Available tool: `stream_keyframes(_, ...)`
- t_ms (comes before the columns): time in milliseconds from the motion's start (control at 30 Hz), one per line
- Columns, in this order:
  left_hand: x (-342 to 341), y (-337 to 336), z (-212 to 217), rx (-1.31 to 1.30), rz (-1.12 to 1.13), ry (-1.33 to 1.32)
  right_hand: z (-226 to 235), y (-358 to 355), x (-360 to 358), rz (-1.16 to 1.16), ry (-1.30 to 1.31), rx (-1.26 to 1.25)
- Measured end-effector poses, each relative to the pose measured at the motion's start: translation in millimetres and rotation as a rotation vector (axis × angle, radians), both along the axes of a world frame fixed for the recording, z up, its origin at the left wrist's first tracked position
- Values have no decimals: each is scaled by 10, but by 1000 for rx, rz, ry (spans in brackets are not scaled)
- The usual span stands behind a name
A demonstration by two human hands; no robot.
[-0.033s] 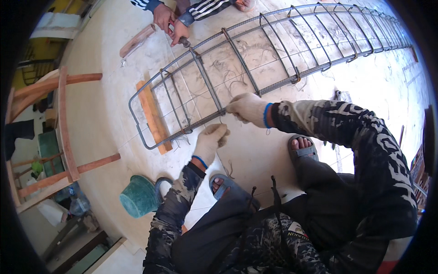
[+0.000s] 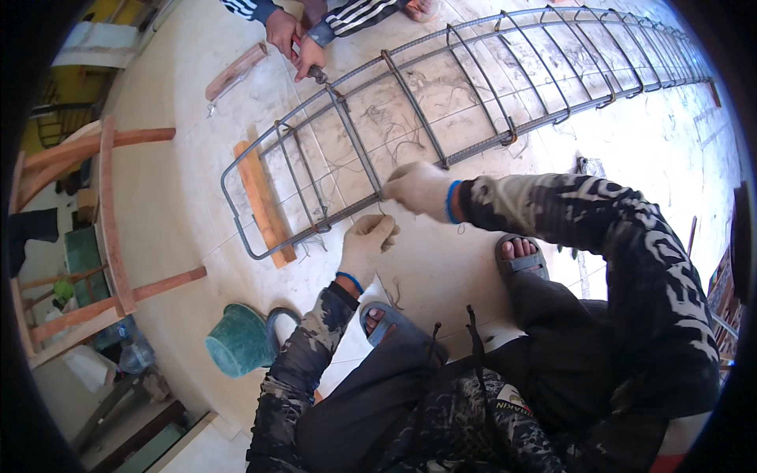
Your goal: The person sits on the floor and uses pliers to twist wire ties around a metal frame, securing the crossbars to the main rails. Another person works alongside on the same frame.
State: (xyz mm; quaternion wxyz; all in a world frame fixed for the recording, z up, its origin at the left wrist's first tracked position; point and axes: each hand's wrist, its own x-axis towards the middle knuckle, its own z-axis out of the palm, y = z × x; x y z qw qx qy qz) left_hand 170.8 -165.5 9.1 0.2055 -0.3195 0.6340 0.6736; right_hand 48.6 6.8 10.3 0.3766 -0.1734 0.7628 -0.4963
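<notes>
A long rebar cage (image 2: 430, 126) of bars and rectangular stirrups lies across the tiled floor in front of me. My right hand (image 2: 422, 190), in a cream glove with a blue cuff, is closed at a stirrup corner on the near bar. It is slightly blurred, and its fingertips are hidden. Just left of it, my left hand (image 2: 365, 244), gloved alike, has its fingers curled together below the same bar. A thin wire (image 2: 382, 208) hangs from the bar close to its fingertips. Whether either hand grips that wire does not show.
Beyond the cage, another person's hands (image 2: 296, 49) hold a tool at the far bar. A wooden block (image 2: 262, 201) lies under the cage's left end. Near my left foot sits a green bucket (image 2: 236, 340). Wooden frames (image 2: 118, 221) stand at left; wire scraps (image 2: 397, 292) litter the floor.
My right hand has shifted slightly left along the near bar and is now more blurred. My left hand stays almost in place, its fingers slightly raised.
</notes>
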Motion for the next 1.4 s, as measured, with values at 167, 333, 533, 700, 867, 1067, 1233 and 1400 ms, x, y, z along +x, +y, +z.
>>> stream_keyframes(167, 55, 207, -280, -261, -118, 303, 268, -137, 232, 402, 462, 241)
stream_keyframes(333, 167, -28, -62, -443, -726, 238, 540, 810, 346, 465, 399, 357)
stream_keyframes(533, 279, -273, 50, -335, -145, 72, 14, 2531, 652, -594, 334, 747)
stream_keyframes(700, 422, -137, -104, -250, -143, 63, -684, 3036, 1278, -750, 375, 1069)
stream_keyframes(867, 651, 158, 226, -331, -445, -126, -404, 2903, 1055, -814, 251, 1048)
stream_keyframes(1067, 839, 332, 640, -388, -584, -127, -230, 3097, 850, -681, -288, 417)
stream_keyframes(1233, 808, 189, 349, -152, -42, -113, 311, 2430, 650, -248, -583, -92)
stream_keyframes(1400, 406, 52, 115, 23, 104, 25, 632, 1706, 446, -55, -1010, -320)
